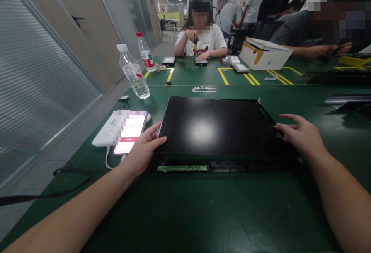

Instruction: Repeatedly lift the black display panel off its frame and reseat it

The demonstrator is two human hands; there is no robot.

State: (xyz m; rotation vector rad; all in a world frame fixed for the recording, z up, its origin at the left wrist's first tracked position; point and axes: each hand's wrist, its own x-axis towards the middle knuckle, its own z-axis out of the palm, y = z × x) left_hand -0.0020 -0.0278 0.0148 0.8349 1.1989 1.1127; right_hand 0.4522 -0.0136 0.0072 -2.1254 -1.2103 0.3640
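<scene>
A flat black screen panel (pixel 199 127) lies over a dark frame (pixel 240 166), its near edge set back so that a green circuit board strip (pixel 182 168) shows. My left hand (pixel 147 141) grips the panel's left edge, thumb on top and fingers at the side. At the right edge, my right hand (pixel 300 133) pinches with thumb and finger, the index finger stretched out above. Whether it also holds the frame there, I cannot tell. The panel's underside is hidden.
A lit phone (pixel 131 131) and a white device (pixel 107 129) with a cable lie left. Two bottles (pixel 135 73) (pixel 145 53) stand behind them. Across the table (pixel 197 214), a person (pixel 203 32) works with a yellow-and-black tool near a white box (pixel 265 55).
</scene>
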